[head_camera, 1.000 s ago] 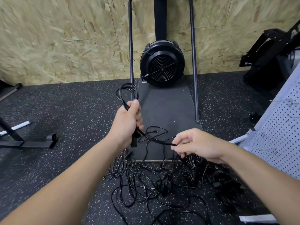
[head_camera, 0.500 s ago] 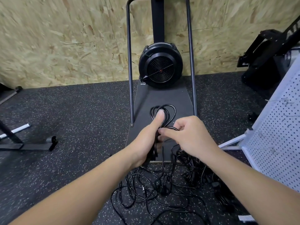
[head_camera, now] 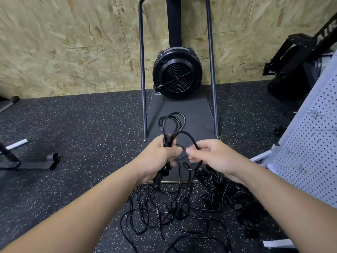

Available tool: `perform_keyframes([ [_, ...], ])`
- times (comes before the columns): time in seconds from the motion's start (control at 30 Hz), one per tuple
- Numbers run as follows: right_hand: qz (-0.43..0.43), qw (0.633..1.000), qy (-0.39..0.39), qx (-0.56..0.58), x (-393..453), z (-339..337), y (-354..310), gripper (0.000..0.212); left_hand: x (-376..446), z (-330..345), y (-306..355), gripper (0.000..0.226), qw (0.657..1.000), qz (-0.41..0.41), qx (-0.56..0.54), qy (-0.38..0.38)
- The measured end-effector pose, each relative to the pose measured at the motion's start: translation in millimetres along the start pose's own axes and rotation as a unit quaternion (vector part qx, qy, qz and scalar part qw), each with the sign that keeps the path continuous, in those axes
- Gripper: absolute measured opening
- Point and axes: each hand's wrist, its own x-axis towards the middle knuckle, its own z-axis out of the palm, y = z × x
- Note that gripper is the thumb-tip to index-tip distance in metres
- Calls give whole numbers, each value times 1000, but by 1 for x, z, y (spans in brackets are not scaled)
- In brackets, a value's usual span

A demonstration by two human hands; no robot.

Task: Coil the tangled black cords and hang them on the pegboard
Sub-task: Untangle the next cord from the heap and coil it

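Note:
My left hand (head_camera: 160,156) grips a bundle of black cord loops (head_camera: 172,123) that stick up above its fist. My right hand (head_camera: 213,156) pinches the same cord's free run, which arches in a fresh loop (head_camera: 187,136) between the two hands. Below them a tangle of thin black cords (head_camera: 164,207) sprawls on the speckled floor. To its right lie thicker bundled cords (head_camera: 218,185), partly hidden by my right forearm. The white pegboard (head_camera: 310,152) leans at the right edge.
A black fan machine (head_camera: 176,75) on a dark platform (head_camera: 191,112) with two upright rails stands straight ahead against the chipboard wall. Black equipment (head_camera: 295,70) sits at the back right. A metal frame foot (head_camera: 36,161) lies on the floor at left.
The left hand swung its coil from the left to the centre. The right hand came up to it, laid a loop on, and has now drawn slightly right with a new arch of cord.

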Motion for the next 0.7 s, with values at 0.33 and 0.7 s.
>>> perform_keyframes([
  [0.33, -110, 989, 73, 59, 5, 18, -16, 33, 11, -18, -8, 24, 992, 16, 80, 96],
  [0.7, -78, 938, 184, 285, 2, 32, -49, 24, -14, 29, 2, 25, 974, 118, 187, -58],
])
